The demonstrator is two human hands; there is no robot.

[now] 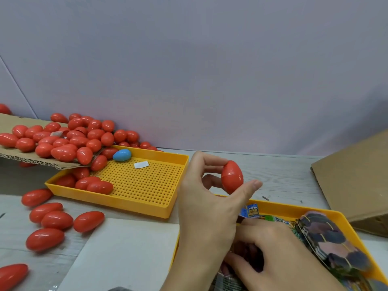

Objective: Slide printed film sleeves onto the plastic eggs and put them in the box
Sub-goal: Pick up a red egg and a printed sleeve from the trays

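My left hand pinches a bare red plastic egg between thumb and fingers, held upright above the table. My right hand lies in a yellow tray at the lower right, its fingers curled down among printed film sleeves. Whether it grips a sleeve is hidden. A pile of red eggs spills off a cardboard flap at the left. A brown cardboard box stands at the right edge.
A yellow perforated tray sits in the middle with a few red eggs, one blue egg and a white slip. Loose red eggs lie on the table at the left. A white sheet lies in front.
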